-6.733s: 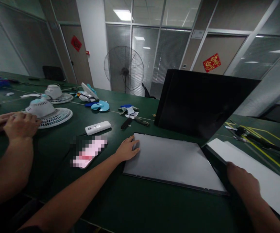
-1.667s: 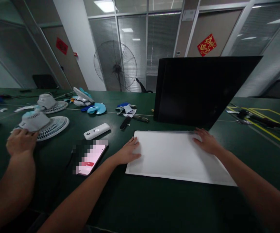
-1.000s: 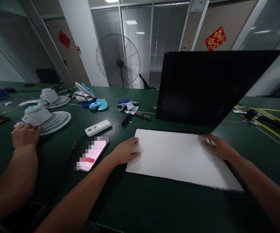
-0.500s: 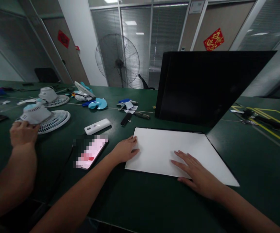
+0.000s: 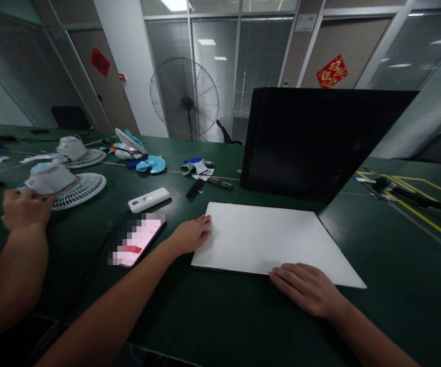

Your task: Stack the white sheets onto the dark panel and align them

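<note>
A flat white panel point(image 5: 258, 239) with a thin dark edge lies on the green table in front of me. My left hand point(image 5: 190, 235) rests on its left edge, fingertips and thumb on the white surface, not closed round anything. At the front edge, my right hand point(image 5: 308, 289) lies with its fingers stretched out side by side, the tips touching the panel near the middle of that edge. The undersides of both hands are hidden.
Behind the panel stands a large black box-like object point(image 5: 312, 145). Left of my forearm lie a lit phone point(image 5: 138, 242) and a white handheld device point(image 5: 149, 200). Another person's hand point(image 5: 27, 209) touches a white fan housing point(image 5: 48, 178). Cables point(image 5: 415, 193) lie at right.
My right hand has slid from the panel's surface back to its front edge, and its spread fingers have come together. My left hand stays at the left edge. The view has shifted slightly.
</note>
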A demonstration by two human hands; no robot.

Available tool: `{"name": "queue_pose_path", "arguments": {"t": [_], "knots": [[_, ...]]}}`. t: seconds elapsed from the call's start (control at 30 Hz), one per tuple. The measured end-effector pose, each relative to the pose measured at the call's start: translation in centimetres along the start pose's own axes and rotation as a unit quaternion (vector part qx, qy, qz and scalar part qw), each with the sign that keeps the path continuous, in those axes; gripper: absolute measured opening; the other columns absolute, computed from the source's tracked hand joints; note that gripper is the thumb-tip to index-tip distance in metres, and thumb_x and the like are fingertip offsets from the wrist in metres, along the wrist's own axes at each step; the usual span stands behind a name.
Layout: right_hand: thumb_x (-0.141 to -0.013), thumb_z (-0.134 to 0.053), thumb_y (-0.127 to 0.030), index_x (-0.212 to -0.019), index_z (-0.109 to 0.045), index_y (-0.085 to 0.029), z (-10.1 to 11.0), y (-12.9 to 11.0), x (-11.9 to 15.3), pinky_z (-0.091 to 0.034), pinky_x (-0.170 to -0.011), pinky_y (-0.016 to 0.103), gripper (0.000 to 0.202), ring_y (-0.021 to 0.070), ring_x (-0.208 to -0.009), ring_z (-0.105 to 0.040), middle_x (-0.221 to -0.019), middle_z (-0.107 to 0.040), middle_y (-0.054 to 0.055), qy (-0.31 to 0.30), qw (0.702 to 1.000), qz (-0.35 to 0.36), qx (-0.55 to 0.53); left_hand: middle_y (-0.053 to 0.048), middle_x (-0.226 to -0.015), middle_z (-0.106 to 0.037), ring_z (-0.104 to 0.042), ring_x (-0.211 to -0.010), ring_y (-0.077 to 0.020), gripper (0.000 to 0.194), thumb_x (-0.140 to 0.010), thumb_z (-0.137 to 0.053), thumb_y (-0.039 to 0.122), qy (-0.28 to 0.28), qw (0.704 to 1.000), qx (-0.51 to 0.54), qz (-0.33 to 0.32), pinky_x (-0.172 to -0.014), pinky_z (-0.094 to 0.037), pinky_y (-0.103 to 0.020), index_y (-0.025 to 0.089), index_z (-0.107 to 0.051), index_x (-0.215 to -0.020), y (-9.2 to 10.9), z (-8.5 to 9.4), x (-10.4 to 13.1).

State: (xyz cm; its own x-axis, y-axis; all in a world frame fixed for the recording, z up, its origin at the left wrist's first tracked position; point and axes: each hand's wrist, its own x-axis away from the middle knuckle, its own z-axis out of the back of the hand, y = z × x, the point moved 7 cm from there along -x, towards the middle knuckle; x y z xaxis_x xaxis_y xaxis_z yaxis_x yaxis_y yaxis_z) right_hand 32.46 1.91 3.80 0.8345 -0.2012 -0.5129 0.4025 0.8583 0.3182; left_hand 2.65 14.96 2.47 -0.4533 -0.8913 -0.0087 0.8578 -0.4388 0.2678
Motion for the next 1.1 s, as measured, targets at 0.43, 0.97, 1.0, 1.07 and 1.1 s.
{"name": "queue_pose_path", "arguments": {"t": [0.43, 0.97, 1.0, 1.07, 1.1], "knots": [[-0.094, -0.059, -0.008, -0.129, -0.067, -0.008, 2.9, 0.0, -0.1, -0.062, -0.093, 0.035, 0.036, 0.0232, -0.119, -0.066, -0.128, -0.069, 0.013, 0.067, 0.996, 0.022, 0.057, 0.000, -0.115, -0.077, -0.055, -0.126, -0.0259, 0.034, -0.087, -0.046, 0.031, 0.071, 0.996, 0.052, 0.000, -0.111, -0.031, -0.045, 0.019, -0.076, -0.094, 0.5, 4.0, 1.5], [-0.085, -0.070, -0.003, -0.125, -0.068, -0.016, 2.8, 2.5, 0.6, -0.061, -0.085, 0.038, 0.042, 0.0213, -0.104, -0.070, -0.116, -0.074, 0.008, 0.072, 0.994, -0.080, 0.028, 0.004, -0.137, -0.069, -0.045, -0.143, -0.0266, 0.050, -0.090, -0.042, 0.040, 0.072, 0.994, 0.075, -0.019, -0.116, -0.030, -0.047, 0.032, -0.066, -0.132, 0.7, 3.3, 0.9], [-0.087, -0.069, -0.003, -0.125, -0.068, -0.015, 2.9, 2.4, 0.7, -0.061, -0.085, 0.037, 0.041, 0.0211, -0.104, -0.070, -0.116, -0.074, 0.009, 0.072, 0.994, -0.081, 0.034, 0.004, -0.137, -0.068, -0.045, -0.143, -0.0271, 0.050, -0.089, -0.044, 0.041, 0.062, 0.995, 0.072, -0.016, -0.115, -0.030, -0.046, 0.032, -0.066, -0.132, 0.9, 3.3, 0.9], [-0.088, -0.067, -0.002, -0.126, -0.067, -0.013, 3.2, 2.2, 0.7, -0.060, -0.084, 0.036, 0.039, 0.0207, -0.105, -0.070, -0.117, -0.074, 0.010, 0.074, 0.993, -0.077, 0.048, 0.004, -0.140, -0.066, -0.044, -0.143, -0.0288, 0.050, -0.089, -0.046, 0.042, 0.056, 0.997, 0.056, -0.009, -0.115, -0.031, -0.045, 0.032, -0.065, -0.133, 1.3, 3.4, 1.2], [-0.088, -0.066, -0.001, -0.126, -0.066, -0.012, 3.4, 2.1, 0.6, -0.059, -0.084, 0.036, 0.039, 0.0204, -0.105, -0.070, -0.117, -0.074, 0.010, 0.074, 0.993, -0.074, 0.055, 0.003, -0.141, -0.065, -0.042, -0.144, -0.0297, 0.049, -0.089, -0.047, 0.043, 0.063, 0.997, 0.047, -0.002, -0.116, -0.030, -0.045, 0.033, -0.064, -0.134, 1.5, 3.5, 1.4]]}}
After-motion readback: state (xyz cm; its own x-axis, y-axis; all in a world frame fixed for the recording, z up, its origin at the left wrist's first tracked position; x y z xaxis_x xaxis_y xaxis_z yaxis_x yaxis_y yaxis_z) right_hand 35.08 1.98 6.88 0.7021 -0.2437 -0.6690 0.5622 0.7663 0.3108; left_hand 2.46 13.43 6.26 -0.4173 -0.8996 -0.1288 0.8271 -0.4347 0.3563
